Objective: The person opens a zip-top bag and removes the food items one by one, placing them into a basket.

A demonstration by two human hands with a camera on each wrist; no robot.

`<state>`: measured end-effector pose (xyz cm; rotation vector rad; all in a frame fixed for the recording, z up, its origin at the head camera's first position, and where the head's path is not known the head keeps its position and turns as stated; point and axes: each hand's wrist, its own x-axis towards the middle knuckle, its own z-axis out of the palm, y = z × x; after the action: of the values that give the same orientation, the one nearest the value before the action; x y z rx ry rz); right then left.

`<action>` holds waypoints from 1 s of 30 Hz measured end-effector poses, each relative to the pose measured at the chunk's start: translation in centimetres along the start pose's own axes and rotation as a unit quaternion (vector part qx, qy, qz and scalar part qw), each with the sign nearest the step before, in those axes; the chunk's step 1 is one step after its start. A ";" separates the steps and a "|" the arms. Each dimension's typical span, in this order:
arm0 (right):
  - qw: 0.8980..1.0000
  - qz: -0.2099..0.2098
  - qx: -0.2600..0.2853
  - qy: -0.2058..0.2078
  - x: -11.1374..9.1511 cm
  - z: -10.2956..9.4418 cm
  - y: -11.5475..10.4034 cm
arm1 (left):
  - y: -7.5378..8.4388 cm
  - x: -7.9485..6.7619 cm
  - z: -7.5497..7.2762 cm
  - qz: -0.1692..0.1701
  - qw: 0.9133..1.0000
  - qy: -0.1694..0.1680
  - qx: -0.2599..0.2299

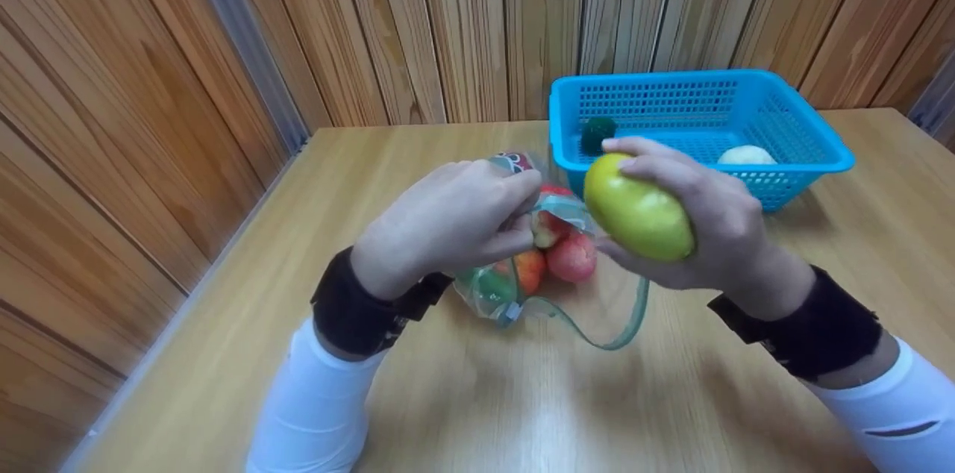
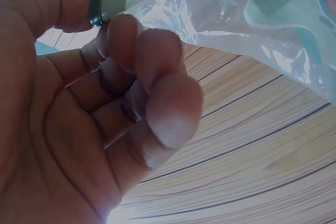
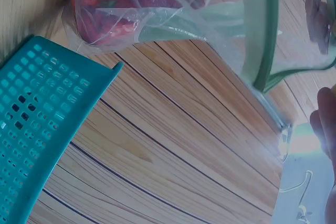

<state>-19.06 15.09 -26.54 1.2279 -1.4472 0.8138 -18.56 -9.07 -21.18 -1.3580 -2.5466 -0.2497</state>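
Observation:
My left hand pinches the green-edged rim of a clear plastic zip bag, between thumb and fingers. Inside the bag lie a pinkish-red round fruit, an orange-red one and something green. My right hand grips a yellow-green oval fruit over the right side of the bag's mouth. The bag's green rim stands spread in the right wrist view, where only a few fingertips show at the right edge.
Behind the bag, at the back right, stands a blue plastic basket. It holds a dark green item and a whitish round one. Wood-panelled walls border the wooden table at the back and left.

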 end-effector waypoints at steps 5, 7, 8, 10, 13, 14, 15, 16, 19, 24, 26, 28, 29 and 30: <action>0.998 0.036 -0.053 -0.029 -0.2 -0.6 1.2 | 0.0 -0.1 0.0 0.004 1.000 0.003 -0.002; 0.994 0.055 -0.073 -0.058 -0.5 -0.9 1.8 | 0.0 -0.1 0.0 0.005 1.000 0.009 0.002; 0.992 0.068 -0.084 -0.071 -0.7 -1.1 2.2 | 0.0 -0.1 0.1 0.007 1.000 0.010 0.003; 0.985 0.098 -0.106 -0.095 -1.2 -1.5 3.0 | 0.0 -0.1 0.1 0.008 1.000 0.010 0.004; 0.974 0.142 -0.136 -0.111 -2.1 -2.1 4.4 | 0.0 -0.1 0.1 0.010 1.000 0.007 -0.001; 0.970 0.155 -0.146 -0.115 -2.4 -2.3 4.9 | 0.0 -0.1 0.1 0.011 1.000 0.005 -0.003; 0.966 0.169 -0.155 -0.119 -2.8 -2.5 5.3 | 0.0 -0.1 0.1 0.012 1.000 0.004 -0.005; 0.962 0.182 -0.162 -0.120 -3.1 -2.6 5.8 | 0.0 0.0 0.1 0.012 1.000 0.003 -0.006; 0.945 0.230 -0.185 -0.139 -4.3 -3.3 7.3 | -0.1 0.0 0.1 0.011 1.000 0.002 -0.005; 0.905 0.334 -0.200 -0.171 -6.1 -4.5 9.3 | 0.0 0.0 0.1 0.008 1.000 0.001 -0.004; 0.884 0.378 -0.201 -0.186 -6.7 -4.9 10.0 | 0.0 0.0 0.1 0.006 1.000 -0.001 -0.004; 0.862 0.416 -0.202 -0.208 -7.3 -5.2 10.5 | 0.0 0.0 0.1 0.004 1.000 -0.003 -0.004; 0.851 0.431 -0.204 -0.219 -7.5 -5.4 10.7 | 0.0 0.0 0.0 0.003 1.000 -0.003 -0.004; 0.841 0.444 -0.203 -0.230 -7.8 -5.5 10.9 | 0.0 0.0 0.0 0.002 1.000 -0.004 -0.003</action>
<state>-28.39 24.97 -31.39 0.3710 -2.5102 0.7440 -18.57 -9.09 -21.22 -1.3690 -2.5514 -0.2505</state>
